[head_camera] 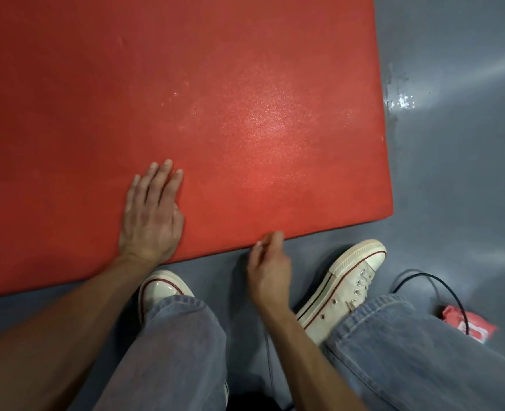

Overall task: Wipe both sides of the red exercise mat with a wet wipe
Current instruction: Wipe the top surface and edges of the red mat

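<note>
Head view. The red exercise mat (215,99) lies flat on the grey floor (453,173), its near edge just ahead of two white sneakers (346,286). The left hand (151,212) presses flat on the mat, fingers straight, holding nothing. The right hand (270,268) meets the near edge with fingers curled; whether they pinch the edge or a wipe cannot be told. A red wipe packet (467,323) lies on the floor to the right, a black cable (441,280) across it. The step appears to be lifting the edge to turn the mat: get the fingers fully under the edge, and ease the pinning left palm.
</note>
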A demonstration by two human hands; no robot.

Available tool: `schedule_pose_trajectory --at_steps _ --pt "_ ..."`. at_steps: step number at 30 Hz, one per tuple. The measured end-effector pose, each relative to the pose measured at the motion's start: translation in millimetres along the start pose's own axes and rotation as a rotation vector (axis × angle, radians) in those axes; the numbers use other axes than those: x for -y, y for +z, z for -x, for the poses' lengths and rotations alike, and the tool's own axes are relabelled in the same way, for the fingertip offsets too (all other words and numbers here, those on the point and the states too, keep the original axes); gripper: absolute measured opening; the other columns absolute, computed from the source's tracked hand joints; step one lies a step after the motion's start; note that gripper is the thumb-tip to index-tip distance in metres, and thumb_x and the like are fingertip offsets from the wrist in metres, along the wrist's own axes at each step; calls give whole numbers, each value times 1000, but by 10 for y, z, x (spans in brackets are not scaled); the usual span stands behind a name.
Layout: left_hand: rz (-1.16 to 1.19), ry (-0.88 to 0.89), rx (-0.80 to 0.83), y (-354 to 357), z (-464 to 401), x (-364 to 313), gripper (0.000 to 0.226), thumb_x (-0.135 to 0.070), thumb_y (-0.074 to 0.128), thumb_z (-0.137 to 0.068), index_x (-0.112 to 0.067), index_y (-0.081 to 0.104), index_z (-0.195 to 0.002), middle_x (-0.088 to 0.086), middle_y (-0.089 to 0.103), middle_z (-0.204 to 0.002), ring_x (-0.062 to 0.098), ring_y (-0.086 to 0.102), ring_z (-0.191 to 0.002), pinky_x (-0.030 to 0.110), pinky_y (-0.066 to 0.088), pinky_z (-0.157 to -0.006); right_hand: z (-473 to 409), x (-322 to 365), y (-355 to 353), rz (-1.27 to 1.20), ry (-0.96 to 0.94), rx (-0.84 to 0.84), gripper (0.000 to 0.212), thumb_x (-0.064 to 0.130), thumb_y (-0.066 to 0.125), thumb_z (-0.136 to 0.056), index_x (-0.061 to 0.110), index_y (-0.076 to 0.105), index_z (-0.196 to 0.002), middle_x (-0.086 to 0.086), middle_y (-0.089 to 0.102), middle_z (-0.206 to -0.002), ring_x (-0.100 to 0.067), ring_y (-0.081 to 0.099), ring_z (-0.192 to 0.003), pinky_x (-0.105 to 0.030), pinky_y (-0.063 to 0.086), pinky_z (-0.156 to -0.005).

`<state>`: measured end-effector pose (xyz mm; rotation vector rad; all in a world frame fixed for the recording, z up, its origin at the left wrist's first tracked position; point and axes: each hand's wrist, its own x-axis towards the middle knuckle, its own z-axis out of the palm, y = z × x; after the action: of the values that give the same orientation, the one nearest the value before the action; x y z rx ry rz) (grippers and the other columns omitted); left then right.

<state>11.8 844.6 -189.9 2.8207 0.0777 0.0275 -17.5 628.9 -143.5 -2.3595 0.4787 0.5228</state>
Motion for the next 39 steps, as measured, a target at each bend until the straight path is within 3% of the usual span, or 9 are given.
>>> schedule_pose_trajectory --at_steps 2,4,11,16,23,28,31,35,39 --pt "-2 1 7 -11 13 11 64 -17 42 -91 -10 42 -154 10 34 -164 31 28 -153 49 17 -127 177 155 182 27 -166 204 10 21 49 -101 14 42 -96 -10 59 -68 -35 55 -61 -42 39 -55" --pt "2 0 15 -13 6 5 63 -17 41 -92 -11 41 -155 9 34 -165 30 27 -153 50 17 -127 53 197 97 23 -220 208 14 27 52 -101 17 41 -97 -7 62 -71 -34 57 -62 -40 40 -55" --pt "2 -10 31 -17 3 -4 63 -20 39 -93 -11 41 -155 9 34 -165 30 27 -154 49 15 -127 -543 -154 -705 126 52 -260 16 21 60 -97 9 53 -105 -6 66 -79 -34 63 -69 -30 33 -60" --pt "-1 -9 37 -16 6 11 63 -20 38 -93 -11 41 -155 9 33 -165 29 27 -154 49 15 -127 -101 215 -43 116 -297 235 11 25 55 -98 15 49 -97 -7 63 -72 -33 58 -62 -38 43 -56" --pt "2 -10 29 -12 8 7 62 -19 39 -93 -12 41 -155 8 33 -165 29 27 -154 49 16 -127 -750 24 -605 199 6 -201 14 24 58 -97 11 55 -97 -7 64 -74 -34 63 -69 -31 35 -60" --pt "8 -5 28 -29 4 6 63 -18 40 -93 -11 41 -155 9 34 -165 29 27 -154 49 16 -127 -163 395 156 366 -505 268 14 25 54 -95 13 51 -102 -12 68 -78 -39 63 -69 -36 33 -55" --pt "6 -10 38 -28 -1 7 63 -18 40 -93 -12 40 -156 8 33 -165 28 26 -154 48 14 -128 -527 277 -163 520 -474 113 20 37 53 -97 19 52 -105 -7 69 -80 -35 66 -74 -35 36 -56" --pt "2 -24 48 -31 1 -2 63 -16 42 -92 -12 41 -155 8 34 -165 28 26 -154 47 14 -128 -881 177 -562 433 -112 -146 13 28 50 -96 16 47 -100 -10 60 -76 -37 63 -75 -35 32 -62" --pt "10 -26 49 -39 -8 -2 63 -14 44 -91 -12 43 -154 8 35 -164 28 28 -154 48 16 -127 -405 474 112 412 -335 96 14 24 56 -91 14 51 -101 -11 65 -76 -35 64 -68 -32 31 -56"
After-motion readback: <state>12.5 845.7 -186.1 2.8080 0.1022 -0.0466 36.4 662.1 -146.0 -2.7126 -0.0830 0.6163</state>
